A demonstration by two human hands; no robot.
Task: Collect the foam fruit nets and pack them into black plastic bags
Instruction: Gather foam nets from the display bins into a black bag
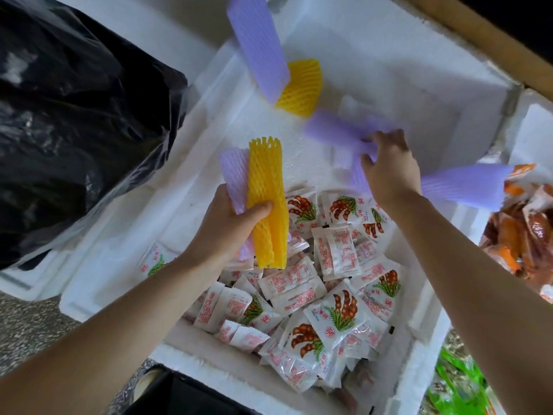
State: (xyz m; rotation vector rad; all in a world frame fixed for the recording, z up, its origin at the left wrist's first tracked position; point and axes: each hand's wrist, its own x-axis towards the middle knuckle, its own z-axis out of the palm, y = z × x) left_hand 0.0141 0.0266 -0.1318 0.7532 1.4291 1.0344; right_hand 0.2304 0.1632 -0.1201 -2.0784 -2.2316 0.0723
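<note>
My left hand [230, 223] grips a yellow foam net [266, 187] together with a purple one [235, 178] behind it, held upright over the white foam box [119, 235]. My right hand [389, 166] reaches onto the raised white lid and pinches a purple net [338, 128]; the view is blurred there. More purple nets lie under and beside that hand [466, 184]. Farther back, a purple net [257, 46] leans over a curved yellow net [302, 85]. A black plastic bag [74, 115] bulges at the left.
Several white snack sachets [329, 295] with red print fill the foam box. Orange packets [520, 232] pile up at the right edge. A brown board [478, 34] runs along the top right. Speckled floor [24, 327] shows at lower left.
</note>
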